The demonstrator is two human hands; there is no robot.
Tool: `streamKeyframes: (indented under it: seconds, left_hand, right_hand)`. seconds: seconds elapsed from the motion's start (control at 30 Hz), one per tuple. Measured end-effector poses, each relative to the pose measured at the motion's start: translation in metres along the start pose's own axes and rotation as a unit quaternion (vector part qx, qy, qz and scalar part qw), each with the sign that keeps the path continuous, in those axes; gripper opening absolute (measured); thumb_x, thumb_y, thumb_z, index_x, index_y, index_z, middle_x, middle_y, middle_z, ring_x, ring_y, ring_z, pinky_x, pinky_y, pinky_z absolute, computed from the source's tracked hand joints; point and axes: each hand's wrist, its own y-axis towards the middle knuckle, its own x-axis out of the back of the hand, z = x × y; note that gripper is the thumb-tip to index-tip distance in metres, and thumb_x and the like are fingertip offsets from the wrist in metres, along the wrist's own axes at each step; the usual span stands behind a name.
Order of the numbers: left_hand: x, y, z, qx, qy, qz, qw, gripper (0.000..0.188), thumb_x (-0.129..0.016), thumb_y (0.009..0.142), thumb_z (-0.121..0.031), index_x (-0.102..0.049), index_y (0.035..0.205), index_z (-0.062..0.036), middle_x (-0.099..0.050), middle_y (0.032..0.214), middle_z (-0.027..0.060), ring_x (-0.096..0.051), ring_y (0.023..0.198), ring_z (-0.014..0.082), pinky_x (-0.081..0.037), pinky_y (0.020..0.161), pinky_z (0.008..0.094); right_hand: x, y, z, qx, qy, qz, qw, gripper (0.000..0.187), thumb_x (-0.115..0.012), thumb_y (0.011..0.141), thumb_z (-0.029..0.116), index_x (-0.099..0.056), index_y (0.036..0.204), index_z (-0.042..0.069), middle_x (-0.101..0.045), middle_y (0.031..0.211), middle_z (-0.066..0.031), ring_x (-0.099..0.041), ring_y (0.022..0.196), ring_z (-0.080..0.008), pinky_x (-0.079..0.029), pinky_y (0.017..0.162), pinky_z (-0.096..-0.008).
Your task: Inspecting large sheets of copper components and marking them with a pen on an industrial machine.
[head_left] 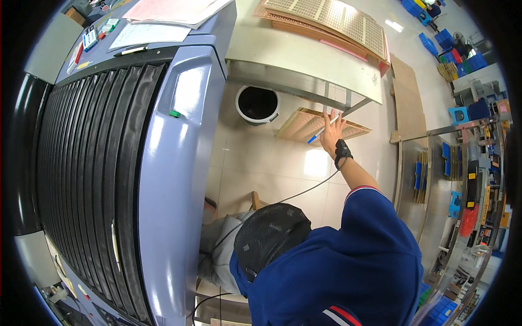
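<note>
My right hand [330, 136] reaches out with a black band on its wrist. A slim white marker [325, 130] with a blue end is held across the fingers, and the fingertips point away from me toward the table's edge. Just below and behind the hand is a thin brown patterned panel [297, 126], slanting beside the pale table [304, 51]. Whether the fingers touch the panel I cannot tell. My left hand is out of view.
More patterned panels [331, 19] are stacked on the table. A white-rimmed bin [258, 104] stands on the floor beneath it. At left is a blue-grey machine [174, 179] with black bellows [98, 179]. A thin cable [310, 189] runs from my wrist. Metal shelving [429, 179] stands at right.
</note>
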Motion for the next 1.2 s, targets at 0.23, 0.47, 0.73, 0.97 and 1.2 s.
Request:
streamKeyframes:
  seconds: [0.23, 0.47, 0.73, 0.97, 1.2]
  left_hand:
    - [-0.001, 0.003, -0.003, -0.007, -0.001, 0.007, 1.0, 0.042, -0.066, 0.086, -0.041, -0.062, 0.085, 0.0, -0.062, 0.078, 0.0116, -0.057, 0.07, 0.0238, -0.047, 0.066, 0.0389]
    - [0.008, 0.001, 0.008, 0.001, 0.011, -0.001, 1.0, 0.042, -0.066, 0.086, -0.042, -0.062, 0.085, -0.0001, -0.062, 0.078, 0.0116, -0.057, 0.07, 0.024, -0.047, 0.066, 0.039]
    - [0.013, -0.004, 0.02, 0.015, 0.018, -0.011, 1.0, 0.042, -0.066, 0.086, -0.042, -0.062, 0.084, -0.0003, -0.061, 0.077, 0.0115, -0.057, 0.07, 0.0242, -0.047, 0.066, 0.0392]
    - [0.019, -0.007, 0.029, 0.022, 0.024, -0.017, 0.999, 0.042, -0.066, 0.086, -0.042, -0.061, 0.084, -0.0004, -0.061, 0.077, 0.0115, -0.056, 0.07, 0.0244, -0.047, 0.066, 0.0393]
    - [0.023, -0.011, 0.035, 0.029, 0.027, -0.022, 0.999, 0.043, -0.066, 0.086, -0.043, -0.061, 0.084, -0.0005, -0.061, 0.077, 0.0115, -0.056, 0.069, 0.0246, -0.047, 0.066, 0.0395]
  right_hand:
    - [0.015, 0.002, 0.006, 0.009, -0.057, 0.007, 0.998, 0.077, -0.051, 0.078, 0.001, -0.019, 0.148, 0.008, -0.018, 0.15, -0.0285, -0.016, 0.138, -0.0494, -0.014, 0.108, -0.067]
    - [0.017, 0.017, 0.005, 0.006, -0.08, 0.057, 0.995, 0.082, -0.054, 0.078, 0.004, -0.012, 0.149, 0.005, -0.015, 0.15, -0.0316, -0.016, 0.138, -0.0501, -0.013, 0.108, -0.066]
    - [0.018, 0.031, 0.007, -0.031, -0.056, 0.098, 0.993, 0.081, -0.051, 0.079, 0.004, -0.008, 0.147, -0.002, -0.01, 0.147, -0.0379, -0.009, 0.138, -0.0524, -0.013, 0.111, -0.0607]
    - [0.022, 0.024, 0.011, -0.029, -0.036, 0.108, 0.993, 0.081, -0.053, 0.079, 0.004, -0.01, 0.148, 0.001, -0.014, 0.147, -0.0364, -0.013, 0.137, -0.0525, -0.013, 0.111, -0.0601]
    - [0.013, 0.044, 0.013, -0.063, -0.047, 0.091, 0.993, 0.089, -0.058, 0.078, 0.005, -0.003, 0.148, -0.003, -0.007, 0.147, -0.0401, -0.008, 0.138, -0.0531, -0.009, 0.111, -0.0606]
